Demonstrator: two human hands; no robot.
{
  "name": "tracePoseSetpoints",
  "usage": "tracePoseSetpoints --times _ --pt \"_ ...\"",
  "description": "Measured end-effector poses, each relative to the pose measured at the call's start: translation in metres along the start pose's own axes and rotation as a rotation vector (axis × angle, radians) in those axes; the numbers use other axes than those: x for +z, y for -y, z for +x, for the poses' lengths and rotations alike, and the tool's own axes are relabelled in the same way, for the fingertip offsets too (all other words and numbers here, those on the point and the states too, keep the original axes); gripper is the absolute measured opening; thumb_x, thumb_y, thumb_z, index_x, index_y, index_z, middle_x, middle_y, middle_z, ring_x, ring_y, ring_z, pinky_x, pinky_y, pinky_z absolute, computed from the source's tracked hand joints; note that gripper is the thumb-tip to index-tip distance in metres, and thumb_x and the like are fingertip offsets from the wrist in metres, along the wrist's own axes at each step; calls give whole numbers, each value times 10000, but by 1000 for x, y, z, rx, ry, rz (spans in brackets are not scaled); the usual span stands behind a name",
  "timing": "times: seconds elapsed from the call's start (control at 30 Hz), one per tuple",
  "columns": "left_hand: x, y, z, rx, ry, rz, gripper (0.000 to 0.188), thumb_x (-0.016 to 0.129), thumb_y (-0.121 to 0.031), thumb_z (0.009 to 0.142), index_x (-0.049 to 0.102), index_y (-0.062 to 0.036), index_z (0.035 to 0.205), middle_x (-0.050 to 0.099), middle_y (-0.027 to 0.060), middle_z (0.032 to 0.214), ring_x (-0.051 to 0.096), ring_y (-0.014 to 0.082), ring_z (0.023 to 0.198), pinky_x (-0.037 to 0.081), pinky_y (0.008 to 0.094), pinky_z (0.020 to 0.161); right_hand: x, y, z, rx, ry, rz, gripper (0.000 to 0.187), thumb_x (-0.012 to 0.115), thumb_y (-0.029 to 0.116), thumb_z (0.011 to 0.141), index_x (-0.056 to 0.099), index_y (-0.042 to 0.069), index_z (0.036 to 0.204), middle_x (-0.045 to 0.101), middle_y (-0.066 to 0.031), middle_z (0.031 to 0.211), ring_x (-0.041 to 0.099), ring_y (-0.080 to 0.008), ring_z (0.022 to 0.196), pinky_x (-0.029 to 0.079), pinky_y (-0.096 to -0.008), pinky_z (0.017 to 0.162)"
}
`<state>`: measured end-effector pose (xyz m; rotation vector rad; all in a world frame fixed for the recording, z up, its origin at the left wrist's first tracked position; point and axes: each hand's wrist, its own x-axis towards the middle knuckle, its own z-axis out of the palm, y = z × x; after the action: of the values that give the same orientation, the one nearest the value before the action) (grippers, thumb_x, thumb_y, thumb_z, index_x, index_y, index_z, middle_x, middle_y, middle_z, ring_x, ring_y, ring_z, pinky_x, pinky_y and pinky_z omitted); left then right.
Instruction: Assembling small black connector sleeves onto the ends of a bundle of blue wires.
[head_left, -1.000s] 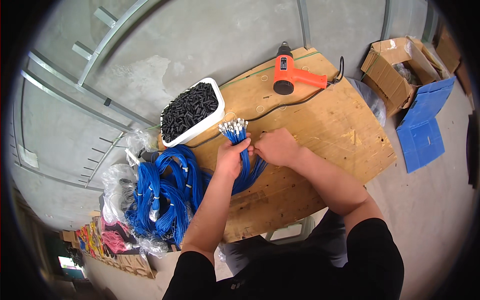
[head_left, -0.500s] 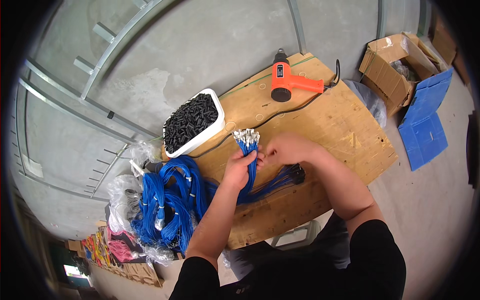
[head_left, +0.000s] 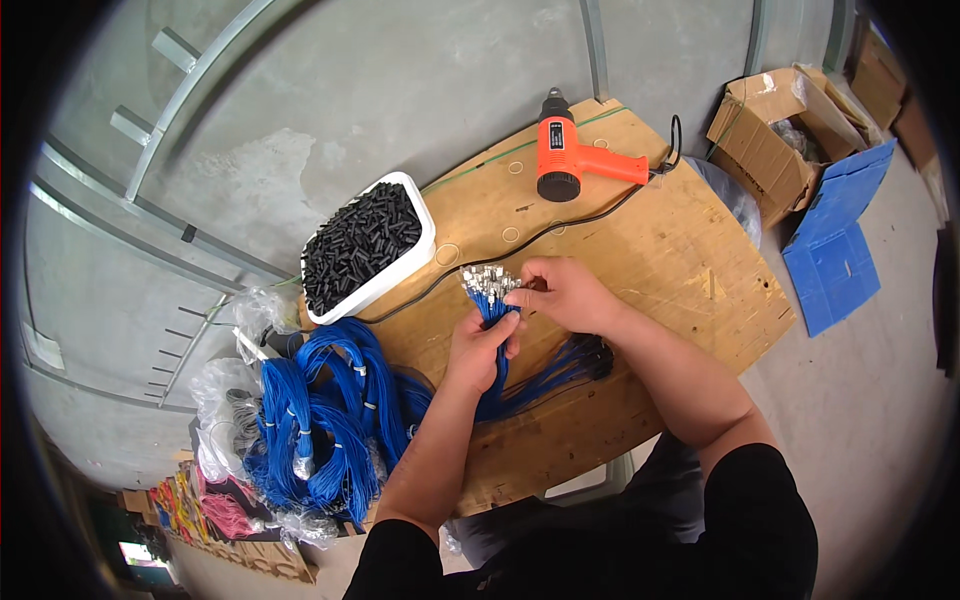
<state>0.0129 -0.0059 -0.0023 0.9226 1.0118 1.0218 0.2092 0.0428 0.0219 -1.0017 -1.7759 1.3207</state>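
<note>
A bundle of blue wires with silvery metal terminals at its upper end stands upright in my left hand, whose fingers wrap round it below the terminals. Closed in a pinch, my right hand has its fingertips at the right side of the terminals, on the end of a wire; the tips partly hide it. The lower part of the bundle trails over the table to the right under my right forearm, towards dark ends.
A white tub of short black sleeves stands at the table's back left. An orange heat gun lies at the back, its black cord crossing the wooden table. Coiled blue wires lie at left. Cardboard boxes stand right.
My right hand has moved up and left, from beside the bundle to its terminals, and now pinches there. My left hand keeps its hold on the bundle. The whole view has shifted slightly.
</note>
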Motion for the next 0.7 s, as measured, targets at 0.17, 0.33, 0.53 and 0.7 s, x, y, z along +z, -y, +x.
tracePoseSetpoints --times 0.17,0.33,0.53,0.7 --pt "-7 -3 -2 6 31 -110 164 681 -153 942 655 -30 1048 679 68 850 600 156 652 477 287 580 -3 10 1 213 -8 453 213 736 273 910 658 79 947 565 58 793 440 -31 621 342 -219 529" --pt "-12 -3 0 1 50 -160 175 683 -148 940 660 -18 1055 683 69 854 623 162 681 497 292 599 -9 5 0 385 24 596 286 734 295 913 679 57 1060 613 46 861 503 -39 767 375 -212 619" --pt "-2 -5 -1 -15 -8 19 162 683 -111 931 664 -7 1054 717 89 924 674 169 729 547 290 653 3 -12 4 135 -2 527 133 737 116 896 671 46 988 626 27 834 514 -35 727 408 -209 627" --pt "-4 -7 1 -29 26 56 183 695 -115 922 663 -1 1061 722 101 937 692 184 761 561 305 672 7 -9 3 78 -17 426 89 721 56 897 669 32 965 648 22 832 559 -35 757 456 -201 693"
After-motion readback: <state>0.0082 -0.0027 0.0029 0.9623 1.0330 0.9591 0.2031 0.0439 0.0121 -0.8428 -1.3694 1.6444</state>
